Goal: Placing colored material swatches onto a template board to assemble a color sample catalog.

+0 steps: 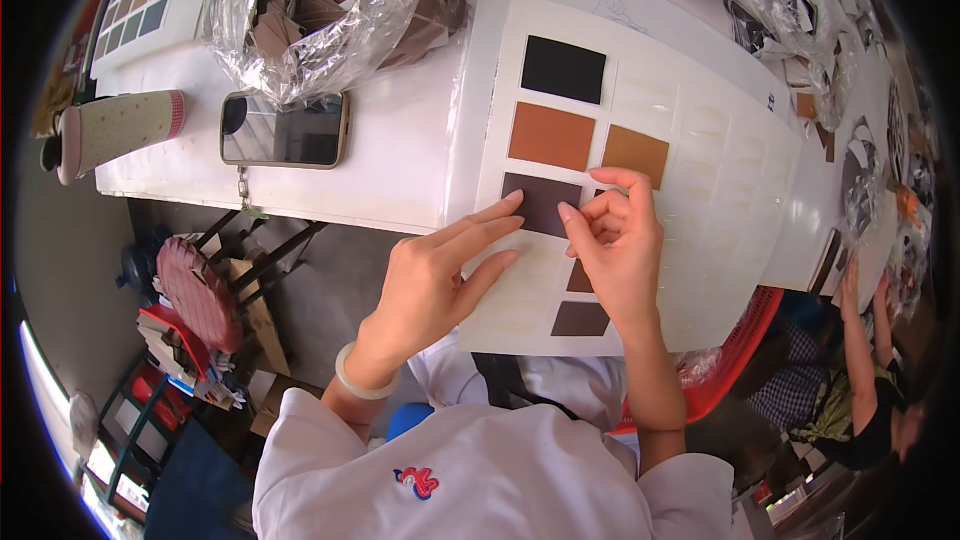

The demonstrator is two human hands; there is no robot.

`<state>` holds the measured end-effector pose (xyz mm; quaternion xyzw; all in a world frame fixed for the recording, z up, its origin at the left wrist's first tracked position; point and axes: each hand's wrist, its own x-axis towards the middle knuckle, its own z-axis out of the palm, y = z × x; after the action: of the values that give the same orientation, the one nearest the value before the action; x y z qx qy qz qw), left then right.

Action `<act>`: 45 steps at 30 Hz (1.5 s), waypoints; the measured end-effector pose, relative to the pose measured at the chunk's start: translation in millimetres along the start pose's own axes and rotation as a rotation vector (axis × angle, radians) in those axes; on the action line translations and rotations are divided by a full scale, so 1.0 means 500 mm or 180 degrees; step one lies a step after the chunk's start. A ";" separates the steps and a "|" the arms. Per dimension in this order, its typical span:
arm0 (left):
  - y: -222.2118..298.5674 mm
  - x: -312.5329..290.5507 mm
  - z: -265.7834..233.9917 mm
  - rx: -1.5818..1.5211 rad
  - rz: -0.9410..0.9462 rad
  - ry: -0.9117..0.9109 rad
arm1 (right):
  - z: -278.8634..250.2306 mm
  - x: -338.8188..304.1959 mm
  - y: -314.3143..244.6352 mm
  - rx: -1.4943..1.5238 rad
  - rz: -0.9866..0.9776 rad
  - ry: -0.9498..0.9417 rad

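Dark purplish-brown rectangular swatch (543, 208) lies on white sheet (690, 270), below orange-brown rectangular swatch (551, 137). Left hand (425, 275): index and middle fingers extended close together, tips at swatch's left edge; thumb spread apart. Right hand (622, 250): thumb tip at right edge, fingers curled; cannot tell whether they pinch anything. Farther left: dark-screened rectangular phone (285, 130), on white table (400, 155).
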<state>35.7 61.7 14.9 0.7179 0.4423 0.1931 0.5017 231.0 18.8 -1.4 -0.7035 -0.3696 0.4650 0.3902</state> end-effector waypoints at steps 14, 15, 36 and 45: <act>0.005 0.017 -0.024 0.0077 0.0395 0.0142 | 0.010 0.005 -0.005 -0.0395 -0.0260 0.0175; 0.011 0.025 -0.041 0.0072 0.0601 0.0175 | 0.003 0.006 -0.004 -0.0518 -0.0346 0.0215; -0.077 0.316 -0.337 0.1989 0.0485 0.1691 | 0.179 0.710 -0.330 -0.4234 -0.3183 0.0299; -0.032 0.251 -0.330 0.1414 0.0464 0.1949 | 0.122 0.675 -0.335 -0.2831 -0.2816 -0.0357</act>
<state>-23.4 257.9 49.2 0.7478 0.5505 0.3332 0.1635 246.4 400.2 8.5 -0.5535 -0.8036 0.0975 0.1957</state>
